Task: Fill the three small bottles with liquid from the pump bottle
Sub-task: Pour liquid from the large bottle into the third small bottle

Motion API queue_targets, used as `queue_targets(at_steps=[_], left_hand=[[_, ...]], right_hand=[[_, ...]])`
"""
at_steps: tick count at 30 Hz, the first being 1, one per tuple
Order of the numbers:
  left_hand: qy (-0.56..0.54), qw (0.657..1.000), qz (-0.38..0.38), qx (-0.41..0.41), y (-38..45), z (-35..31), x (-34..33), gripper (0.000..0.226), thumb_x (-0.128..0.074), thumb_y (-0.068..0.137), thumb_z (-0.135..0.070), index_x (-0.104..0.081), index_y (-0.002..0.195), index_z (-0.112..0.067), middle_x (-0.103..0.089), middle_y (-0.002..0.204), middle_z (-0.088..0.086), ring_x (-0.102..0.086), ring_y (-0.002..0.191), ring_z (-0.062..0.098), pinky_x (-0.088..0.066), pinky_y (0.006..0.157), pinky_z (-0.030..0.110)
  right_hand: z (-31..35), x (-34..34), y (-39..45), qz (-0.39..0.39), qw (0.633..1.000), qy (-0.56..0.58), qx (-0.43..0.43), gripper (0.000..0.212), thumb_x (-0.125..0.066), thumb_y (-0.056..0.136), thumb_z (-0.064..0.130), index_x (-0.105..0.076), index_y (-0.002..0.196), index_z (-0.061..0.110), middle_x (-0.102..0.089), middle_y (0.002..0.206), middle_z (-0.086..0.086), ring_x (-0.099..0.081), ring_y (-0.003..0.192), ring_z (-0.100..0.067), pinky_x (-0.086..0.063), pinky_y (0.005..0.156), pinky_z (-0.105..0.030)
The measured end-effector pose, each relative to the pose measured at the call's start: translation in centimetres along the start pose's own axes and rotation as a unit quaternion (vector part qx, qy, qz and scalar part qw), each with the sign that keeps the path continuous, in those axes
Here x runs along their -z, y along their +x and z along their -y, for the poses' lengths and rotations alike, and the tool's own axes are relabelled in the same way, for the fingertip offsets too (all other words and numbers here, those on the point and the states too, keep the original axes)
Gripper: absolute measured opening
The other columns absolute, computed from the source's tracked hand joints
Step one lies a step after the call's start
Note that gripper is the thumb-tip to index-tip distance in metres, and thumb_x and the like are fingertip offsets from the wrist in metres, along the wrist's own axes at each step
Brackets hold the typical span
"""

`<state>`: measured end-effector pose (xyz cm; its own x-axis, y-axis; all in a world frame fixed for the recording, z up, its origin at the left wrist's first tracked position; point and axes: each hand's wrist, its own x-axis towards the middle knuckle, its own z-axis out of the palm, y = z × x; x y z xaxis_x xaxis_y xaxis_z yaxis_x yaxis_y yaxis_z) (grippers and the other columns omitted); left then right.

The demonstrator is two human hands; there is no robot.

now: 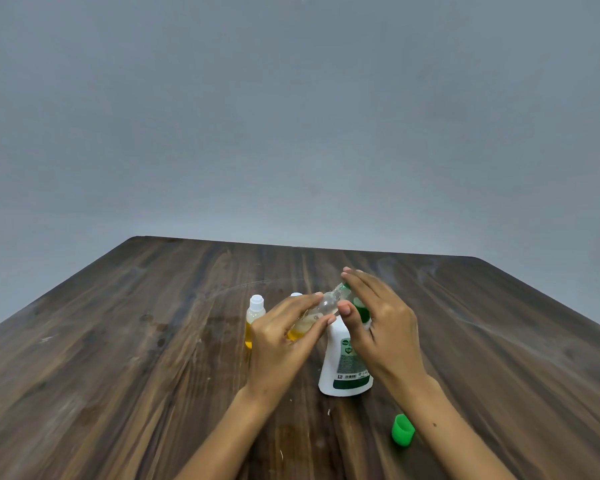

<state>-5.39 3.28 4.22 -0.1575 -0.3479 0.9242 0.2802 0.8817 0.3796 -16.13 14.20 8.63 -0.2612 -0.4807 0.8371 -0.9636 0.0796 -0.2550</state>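
— Three small bottles, where are they now?

— I see one clear small bottle with a white cap [255,320] standing on the dark wood-grain counter [118,341], amber liquid in its lower part. A second white cap [296,294] peeks out behind the left hand [284,341], so I judge another bottle stands there. The third, a clear uncapped small bottle [312,318], is gripped in that left hand, fingers and thumb curled round it, tilted with its mouth towards the spout.

— Why tilted?

— I'd say to catch the stream; amber already pools at its low end.

— And the other hand?

— My right hand [378,317] lies over the green pump head [359,308] of the white pump bottle with the green label [347,368], fingers fairly straight, pressing rather than clutching, as far as I can tell. The bottle stands upright, which steadies the push.

— Anything else?

— A loose green plastic cap [402,430] lies by my right forearm, well apart from the bottles.
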Motion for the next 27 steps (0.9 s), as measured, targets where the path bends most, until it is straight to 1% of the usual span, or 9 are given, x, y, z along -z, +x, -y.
queue_targets(at_steps=[3,5,7,12,14,17,21,24,27], left_hand=[[-0.001,1.0,-0.004,0.007,0.0,0.1,0.1,0.03,-0.078,0.082,-0.023,-0.074,0.104,-0.003,-0.074,0.102,0.0,-0.069,0.097,0.005,-0.056,0.083,0.023],[-0.001,1.0,0.001,0.004,0.0,0.3,0.0,0.031,-0.074,0.083,-0.026,-0.075,0.103,-0.003,-0.074,0.102,0.0,-0.068,0.097,0.003,-0.056,0.082,0.022],[0.004,1.0,0.014,-0.002,-0.1,0.3,0.0,0.03,-0.073,0.083,-0.025,-0.074,0.104,-0.003,-0.074,0.102,0.001,-0.068,0.097,0.002,-0.055,0.082,0.02],[-0.002,1.0,0.004,0.008,0.0,0.0,0.0,0.031,-0.074,0.083,-0.026,-0.074,0.103,-0.003,-0.074,0.102,-0.001,-0.067,0.097,0.001,-0.054,0.082,0.017],[-0.001,1.0,0.004,0.012,0.1,0.0,0.1,0.033,-0.077,0.081,-0.026,-0.074,0.104,-0.002,-0.074,0.102,0.0,-0.068,0.097,0.002,-0.054,0.082,0.017],[0.0,1.0,0.009,0.009,0.0,0.2,0.2,0.03,-0.078,0.081,-0.023,-0.074,0.103,-0.002,-0.074,0.101,0.001,-0.068,0.097,0.002,-0.054,0.081,0.019],[0.005,1.0,0.019,0.0,-0.1,0.1,0.2,0.029,-0.074,0.084,-0.024,-0.074,0.103,-0.003,-0.074,0.101,0.0,-0.067,0.097,0.001,-0.052,0.083,0.015],[0.004,1.0,0.006,0.004,0.0,0.0,0.1,0.029,-0.076,0.082,-0.023,-0.074,0.102,-0.002,-0.074,0.101,0.001,-0.068,0.097,0.003,-0.052,0.083,0.015],[0.006,1.0,0.0,0.008,0.1,0.2,0.1,0.028,-0.077,0.084,-0.024,-0.075,0.102,-0.002,-0.074,0.101,0.0,-0.068,0.097,0.003,-0.053,0.083,0.018]], right_hand=[[0.0,0.0,0.0,0.002,1.0,-0.002,0.007,0.078,-0.023,0.092,0.07,-0.065,0.12,0.012,-0.061,0.127,0.002,-0.053,0.117,-0.008,-0.043,0.094,-0.025],[-0.1,-0.2,-0.5,-0.01,1.0,0.002,0.0,0.076,-0.027,0.09,0.071,-0.066,0.119,0.012,-0.062,0.125,0.003,-0.053,0.114,-0.006,-0.046,0.091,-0.024],[0.0,-0.5,-1.0,-0.014,1.0,0.008,-0.007,0.075,-0.03,0.089,0.072,-0.066,0.118,0.012,-0.063,0.123,0.002,-0.056,0.112,-0.007,-0.046,0.089,-0.022],[0.3,0.4,0.0,0.005,1.0,-0.014,0.0,0.079,-0.026,0.088,0.074,-0.065,0.119,0.014,-0.063,0.123,0.002,-0.056,0.113,-0.01,-0.038,0.091,-0.017],[0.5,0.4,0.2,0.003,1.0,-0.018,0.002,0.079,-0.025,0.088,0.074,-0.066,0.118,0.013,-0.064,0.122,0.001,-0.057,0.112,-0.011,-0.04,0.091,-0.019],[0.4,-0.2,-0.4,-0.003,1.0,-0.008,-0.02,0.078,-0.03,0.087,0.075,-0.068,0.115,0.013,-0.066,0.117,0.001,-0.06,0.106,-0.01,-0.047,0.087,-0.022],[0.2,0.2,-0.5,0.004,1.0,-0.004,-0.022,0.076,-0.03,0.087,0.075,-0.068,0.114,0.014,-0.066,0.117,0.003,-0.061,0.106,-0.01,-0.043,0.086,-0.019],[0.6,0.7,0.3,0.01,1.0,-0.005,-0.016,0.079,-0.027,0.087,0.075,-0.067,0.117,0.014,-0.065,0.12,0.002,-0.059,0.111,-0.011,-0.043,0.09,-0.022],[0.8,0.2,0.0,0.006,1.0,-0.009,-0.023,0.079,-0.031,0.085,0.076,-0.067,0.117,0.013,-0.065,0.12,0.002,-0.059,0.11,-0.011,-0.048,0.089,-0.026]])
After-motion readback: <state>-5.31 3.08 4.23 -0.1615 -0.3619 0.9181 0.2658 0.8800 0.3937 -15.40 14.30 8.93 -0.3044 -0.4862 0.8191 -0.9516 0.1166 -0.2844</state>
